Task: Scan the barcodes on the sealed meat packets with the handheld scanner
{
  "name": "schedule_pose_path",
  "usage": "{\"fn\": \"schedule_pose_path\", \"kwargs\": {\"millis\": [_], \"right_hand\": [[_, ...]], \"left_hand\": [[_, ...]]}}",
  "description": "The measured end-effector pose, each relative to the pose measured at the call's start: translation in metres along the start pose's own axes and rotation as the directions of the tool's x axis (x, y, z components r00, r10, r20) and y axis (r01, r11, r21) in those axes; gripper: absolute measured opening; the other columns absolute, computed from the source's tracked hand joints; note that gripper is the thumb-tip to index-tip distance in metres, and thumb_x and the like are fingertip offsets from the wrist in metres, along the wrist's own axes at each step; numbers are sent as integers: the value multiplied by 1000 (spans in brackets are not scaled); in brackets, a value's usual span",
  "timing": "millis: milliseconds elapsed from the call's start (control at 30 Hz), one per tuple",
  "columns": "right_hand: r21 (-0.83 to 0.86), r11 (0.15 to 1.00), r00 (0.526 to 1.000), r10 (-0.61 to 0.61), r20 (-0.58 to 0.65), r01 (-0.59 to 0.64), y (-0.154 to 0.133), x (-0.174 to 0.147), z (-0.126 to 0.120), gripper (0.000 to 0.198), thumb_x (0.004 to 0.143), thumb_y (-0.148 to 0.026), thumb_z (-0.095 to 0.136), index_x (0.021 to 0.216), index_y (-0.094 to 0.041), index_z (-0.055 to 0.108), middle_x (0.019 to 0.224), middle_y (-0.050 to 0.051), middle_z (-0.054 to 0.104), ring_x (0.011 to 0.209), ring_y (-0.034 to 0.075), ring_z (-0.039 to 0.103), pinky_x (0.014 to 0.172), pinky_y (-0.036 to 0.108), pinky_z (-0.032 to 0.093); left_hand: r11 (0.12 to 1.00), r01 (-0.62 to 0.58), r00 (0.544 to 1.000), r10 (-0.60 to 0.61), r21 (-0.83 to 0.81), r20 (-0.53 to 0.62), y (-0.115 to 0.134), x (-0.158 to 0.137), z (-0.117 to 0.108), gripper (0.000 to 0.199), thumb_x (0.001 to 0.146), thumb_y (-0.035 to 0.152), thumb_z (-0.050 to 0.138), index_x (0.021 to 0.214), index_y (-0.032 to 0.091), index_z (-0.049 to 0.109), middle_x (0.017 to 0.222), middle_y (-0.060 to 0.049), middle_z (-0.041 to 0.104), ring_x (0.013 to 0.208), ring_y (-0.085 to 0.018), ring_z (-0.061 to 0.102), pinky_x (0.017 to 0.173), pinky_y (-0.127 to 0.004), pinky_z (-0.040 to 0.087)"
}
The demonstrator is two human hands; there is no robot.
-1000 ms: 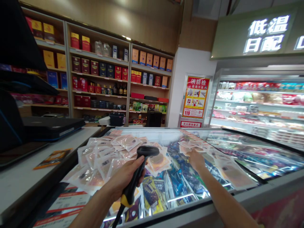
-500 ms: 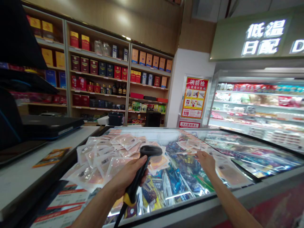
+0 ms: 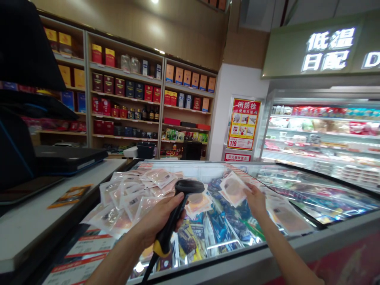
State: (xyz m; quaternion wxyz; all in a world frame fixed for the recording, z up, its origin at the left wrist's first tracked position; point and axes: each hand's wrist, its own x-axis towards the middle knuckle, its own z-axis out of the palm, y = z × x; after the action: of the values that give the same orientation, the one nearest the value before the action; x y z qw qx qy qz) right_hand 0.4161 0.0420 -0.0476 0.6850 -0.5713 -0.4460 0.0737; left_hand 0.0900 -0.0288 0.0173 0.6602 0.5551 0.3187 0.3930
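Observation:
A black and yellow barcode scanner [image 3: 172,221] is wrapped in the fingers of my left hand [image 3: 162,217], its head up and its cable hanging down. My right hand [image 3: 255,198] pinches the edge of a clear, flat plastic packet [image 3: 233,188] with pinkish contents, tilted up above the freezer's glass lid. Left of the scanner lies a large pile of similar packets [image 3: 130,198] on the glass. A few more packets [image 3: 198,202] lie just behind the scanner head. Others [image 3: 287,215] are spread to the right of my right hand.
The glass-topped chest freezer [image 3: 225,257] holds bagged goods under its lid. At left a white counter [image 3: 26,233] carries an orange packet [image 3: 70,196] and a black device [image 3: 71,156]. Shelves of boxes [image 3: 127,87] and a lit fridge [image 3: 323,138] stand behind.
My right hand has lifted a packet off the glass, and it now tilts up facing the scanner. The left hand and scanner have stayed nearly in place.

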Motion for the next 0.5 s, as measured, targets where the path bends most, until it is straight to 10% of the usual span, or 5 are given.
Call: {"fn": "schedule_pose_path", "kwargs": {"millis": [200, 500], "right_hand": [[366, 908, 972, 146, 182, -205, -6, -19, 53, 34, 54, -30, 56, 85, -17, 51, 58, -2, 57, 47, 12, 50, 45, 23, 38], [449, 864, 968, 153, 198, -228, -26, -23, 70, 29, 51, -23, 58, 78, -18, 51, 57, -5, 56, 45, 9, 48, 45, 23, 40]], "left_hand": [[1000, 12, 1000, -12, -3, -18, 7, -10, -4, 32, 70, 47, 42, 76, 16, 43, 55, 2, 48, 42, -6, 42, 39, -17, 31], [1000, 4, 998, -3, 10, -61, 8, -14, -7, 31, 70, 47, 42, 73, 16, 43, 53, 3, 48, 40, -5, 41, 38, -17, 32]]}}
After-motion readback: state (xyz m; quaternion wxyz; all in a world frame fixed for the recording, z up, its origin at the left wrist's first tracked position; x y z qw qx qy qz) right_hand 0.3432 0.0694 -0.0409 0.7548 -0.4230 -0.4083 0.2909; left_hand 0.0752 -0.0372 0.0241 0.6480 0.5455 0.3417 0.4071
